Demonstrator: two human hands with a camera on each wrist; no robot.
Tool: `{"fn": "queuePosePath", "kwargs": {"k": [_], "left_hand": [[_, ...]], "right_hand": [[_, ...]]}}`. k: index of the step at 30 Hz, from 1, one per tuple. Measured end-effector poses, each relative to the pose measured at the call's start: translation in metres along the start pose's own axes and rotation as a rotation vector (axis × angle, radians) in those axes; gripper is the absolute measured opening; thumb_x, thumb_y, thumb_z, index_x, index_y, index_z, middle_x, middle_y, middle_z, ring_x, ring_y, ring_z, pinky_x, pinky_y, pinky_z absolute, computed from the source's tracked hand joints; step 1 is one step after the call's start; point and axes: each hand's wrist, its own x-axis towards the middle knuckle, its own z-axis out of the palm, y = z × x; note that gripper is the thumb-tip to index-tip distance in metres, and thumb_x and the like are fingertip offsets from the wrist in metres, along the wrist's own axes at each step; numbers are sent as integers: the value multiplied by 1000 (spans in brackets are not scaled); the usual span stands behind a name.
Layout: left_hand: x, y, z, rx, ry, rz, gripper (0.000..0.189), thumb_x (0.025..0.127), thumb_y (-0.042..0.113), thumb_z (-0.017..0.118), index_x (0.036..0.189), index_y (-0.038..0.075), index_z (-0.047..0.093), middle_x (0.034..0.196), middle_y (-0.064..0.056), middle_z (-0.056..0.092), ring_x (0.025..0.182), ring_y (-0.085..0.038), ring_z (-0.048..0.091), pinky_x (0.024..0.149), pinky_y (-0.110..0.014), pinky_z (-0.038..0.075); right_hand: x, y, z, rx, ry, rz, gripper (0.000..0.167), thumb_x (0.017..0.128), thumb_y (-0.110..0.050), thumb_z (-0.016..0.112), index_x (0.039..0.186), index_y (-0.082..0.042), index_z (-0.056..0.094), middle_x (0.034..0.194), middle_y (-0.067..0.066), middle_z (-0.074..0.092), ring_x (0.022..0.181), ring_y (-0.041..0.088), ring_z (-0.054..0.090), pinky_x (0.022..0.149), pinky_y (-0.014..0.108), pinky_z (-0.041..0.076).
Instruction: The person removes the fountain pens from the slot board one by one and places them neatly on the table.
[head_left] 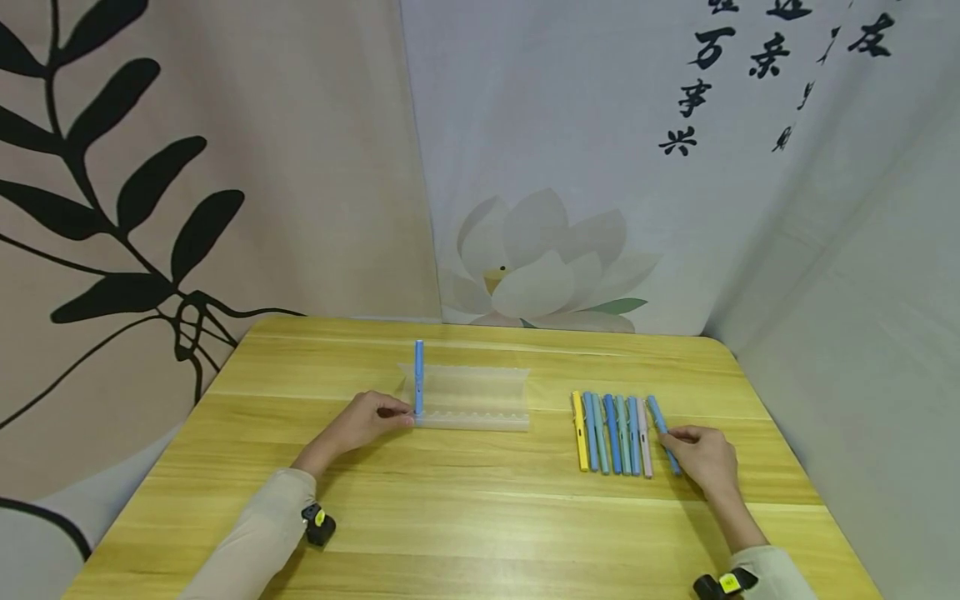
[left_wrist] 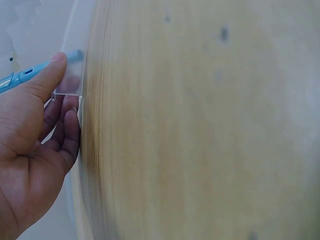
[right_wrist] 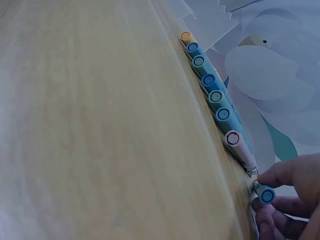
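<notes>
My left hand (head_left: 371,422) pinches the near left corner of a clear plastic pen stand (head_left: 476,398). A light blue pen (head_left: 418,371) lies across that end of the stand; in the left wrist view the thumb overlaps this pen (left_wrist: 31,73), while the other fingers curl below the clear edge. To the right, my right hand (head_left: 705,458) pinches another blue pen (head_left: 656,411) between thumb and fingers. In the right wrist view the round end of that pen (right_wrist: 267,195) shows between the fingers, close beside a pink pen (right_wrist: 239,145).
A row of several pens lies side by side on the wooden table (head_left: 465,517), from a yellow pen (head_left: 580,433) through blue and green ones to the pink one. Behind the table's far edge hangs a curtain (head_left: 562,125) with a lotus print.
</notes>
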Motion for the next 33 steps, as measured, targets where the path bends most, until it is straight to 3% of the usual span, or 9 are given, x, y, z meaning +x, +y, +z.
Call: {"fn": "queuePosePath", "kwargs": {"k": [11,18,25,33], "left_hand": [[-1,0,0,3,1,-3,31,97,35,71,116,12,78,106,2,76,92,-12,67,80,-29,55],[-2,2,-1,8,5,-4,31,97,35,71,116,11,78,105,2,76,93,-12,67,80,-29,55],[-2,2,-2,5,4,-7,31,97,35,71,116,11,78,106,1,76,92,-13,67,79,-29,55],[-1,1,0,-2,2,-4,33,97,35,71,118,10,77,110,-1,76,94,-13,68,80,-29,55]], "right_hand": [[-1,-2,-2,1,-18,-6,36,92,-34,75,103,-1,78,93,12,77,84,29,68,69,38,50],[-3,-6,-7,16,-55,-13,43,95,-37,72,113,1,75,98,14,76,82,24,68,66,35,50],[0,-19,-8,67,9,-118,40,99,-37,68,119,-3,75,103,14,75,80,18,68,67,34,53],[-3,-55,-7,151,26,-216,38,99,-35,70,122,-5,74,105,14,76,93,28,71,70,26,54]]}}
